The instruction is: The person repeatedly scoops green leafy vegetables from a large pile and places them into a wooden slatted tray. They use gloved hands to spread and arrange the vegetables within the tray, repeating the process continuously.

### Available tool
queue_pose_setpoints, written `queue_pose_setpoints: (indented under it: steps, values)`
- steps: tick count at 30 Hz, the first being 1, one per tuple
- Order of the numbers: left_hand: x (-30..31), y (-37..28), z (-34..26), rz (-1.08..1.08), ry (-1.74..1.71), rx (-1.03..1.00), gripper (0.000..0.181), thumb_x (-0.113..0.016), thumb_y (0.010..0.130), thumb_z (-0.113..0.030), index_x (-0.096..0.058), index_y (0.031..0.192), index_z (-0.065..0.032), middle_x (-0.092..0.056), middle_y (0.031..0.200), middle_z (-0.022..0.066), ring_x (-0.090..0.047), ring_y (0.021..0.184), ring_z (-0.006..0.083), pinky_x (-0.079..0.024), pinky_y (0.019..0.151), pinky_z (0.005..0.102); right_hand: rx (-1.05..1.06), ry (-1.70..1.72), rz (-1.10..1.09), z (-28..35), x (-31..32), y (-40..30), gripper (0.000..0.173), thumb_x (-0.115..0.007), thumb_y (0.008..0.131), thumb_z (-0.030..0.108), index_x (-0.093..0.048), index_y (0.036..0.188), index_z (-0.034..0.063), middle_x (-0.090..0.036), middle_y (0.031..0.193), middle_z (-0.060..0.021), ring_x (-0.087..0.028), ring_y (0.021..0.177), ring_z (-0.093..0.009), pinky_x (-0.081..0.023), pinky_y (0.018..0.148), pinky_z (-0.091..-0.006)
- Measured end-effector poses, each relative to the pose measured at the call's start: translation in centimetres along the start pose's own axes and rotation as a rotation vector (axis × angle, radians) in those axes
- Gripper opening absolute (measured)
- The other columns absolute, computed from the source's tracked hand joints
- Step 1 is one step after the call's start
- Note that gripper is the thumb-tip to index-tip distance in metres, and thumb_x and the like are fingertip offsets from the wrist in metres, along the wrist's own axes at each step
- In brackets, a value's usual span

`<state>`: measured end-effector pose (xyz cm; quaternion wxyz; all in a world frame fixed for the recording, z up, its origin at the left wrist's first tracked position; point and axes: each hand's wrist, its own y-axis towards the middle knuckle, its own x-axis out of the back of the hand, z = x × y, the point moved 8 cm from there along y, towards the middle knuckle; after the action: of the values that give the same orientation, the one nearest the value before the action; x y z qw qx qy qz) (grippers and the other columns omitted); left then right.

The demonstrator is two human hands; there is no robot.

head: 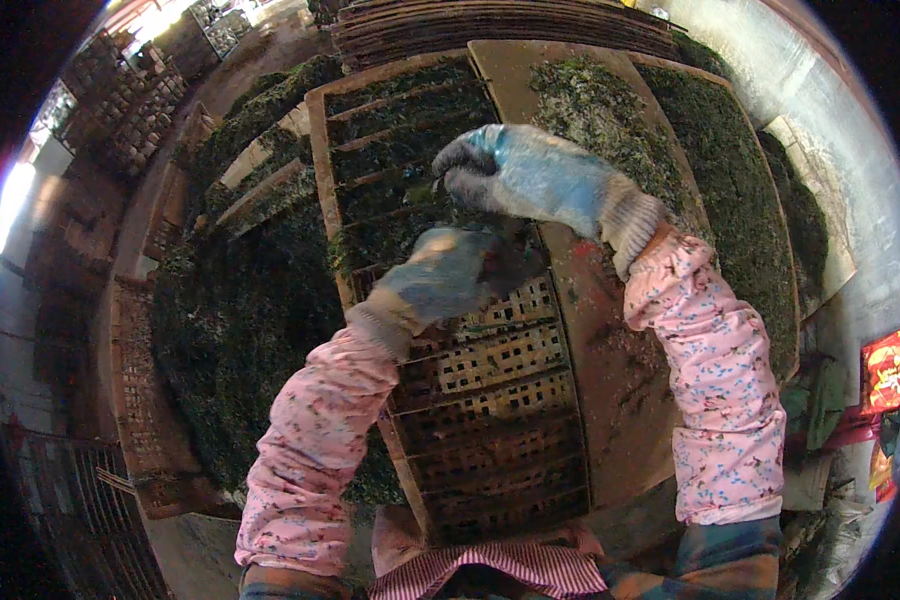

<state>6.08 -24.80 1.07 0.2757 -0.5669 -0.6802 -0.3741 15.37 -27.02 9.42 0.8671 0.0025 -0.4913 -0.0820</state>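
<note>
My left hand [450,271], in a worn grey-blue glove, is over the middle of a long wooden frame with crossbars [317,161]. Its fingers are dark and blurred, so anything in them is hidden. Just above it, my right hand [529,176], gloved the same way, curls its thumb and fingers towards each other over the frame. A tiny bit of something may show at those fingertips. Dark green leafy material [397,135] lies between the far crossbars. Nearer me, a lattice with square holes [502,360] shows between the bars.
Heaped dark green leafy material [240,300] lies left of the frame. On the right are a brown board [615,420], a paler leafy pile [592,112] and a leaf-covered panel [727,180]. Stacked slatted frames [495,26] stand beyond. A red packet [883,371] is at far right.
</note>
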Motion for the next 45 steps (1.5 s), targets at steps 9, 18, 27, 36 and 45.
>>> queue_pose_setpoints:
  steps: [9, 18, 27, 36, 45]
  values:
    - [11.2, -11.7, 10.2, -0.311, -0.33, 0.712, 0.043, -0.073, 0.095, -0.022, -0.065, 0.134, -0.0057, -0.073, 0.11, 0.0051, -0.064, 0.099, 0.0095, -0.053, 0.088, 0.0299, 0.293, -0.389, -0.329, -1.8, 0.4, -6.4, 0.042, -0.061, 0.096, 0.031, -0.062, 0.13, 0.0062, -0.066, 0.128, -0.017, -0.06, 0.123, -0.037, -0.048, 0.106, -0.0438]
    - [5.8, -14.9, 18.4, -0.235, -0.431, 0.561, 0.081, -0.075, 0.089, -0.006, -0.033, 0.158, -0.0144, -0.055, 0.146, 0.0089, -0.058, 0.116, 0.0174, -0.052, 0.102, 0.0388, 0.468, -0.465, -0.146, 5.1, -13.1, -2.4, 0.066, -0.046, 0.1, 0.053, -0.054, 0.141, 0.0011, -0.051, 0.149, -0.0176, -0.043, 0.142, -0.036, -0.029, 0.12, -0.0472]
    - [5.2, -15.4, 18.5, -0.166, -0.559, 0.736, 0.052, -0.076, 0.09, -0.012, -0.057, 0.137, -0.0035, -0.068, 0.124, 0.01, -0.062, 0.109, 0.016, -0.054, 0.091, 0.0361, 0.35, -0.439, -0.062, 3.8, -17.2, 2.8, 0.064, -0.06, 0.086, 0.047, -0.061, 0.133, 0.0031, -0.064, 0.13, -0.0206, -0.06, 0.123, -0.036, -0.045, 0.106, -0.0476]
    - [6.2, -14.9, 18.6, -0.103, -0.449, 0.686, 0.048, -0.074, 0.092, -0.019, -0.059, 0.135, -0.0017, -0.069, 0.124, 0.0086, -0.063, 0.112, 0.0177, -0.051, 0.095, 0.0339, 0.36, -0.471, -0.139, 3.2, -16.8, 2.3, 0.059, -0.061, 0.087, 0.047, -0.063, 0.128, 0.0043, -0.068, 0.121, -0.0178, -0.064, 0.116, -0.035, -0.049, 0.101, -0.0455]
    - [4.3, -16.4, 16.2, -0.372, -0.622, 0.778, 0.059, -0.071, 0.09, -0.004, -0.05, 0.145, -0.0044, -0.063, 0.133, 0.0074, -0.058, 0.12, 0.0183, -0.05, 0.1, 0.0327, -0.329, -0.792, -0.375, -8.7, 0.8, -11.1, 0.055, -0.07, 0.087, 0.026, -0.057, 0.138, 0.0081, -0.057, 0.14, -0.0188, -0.055, 0.126, -0.04, -0.048, 0.106, -0.0489]
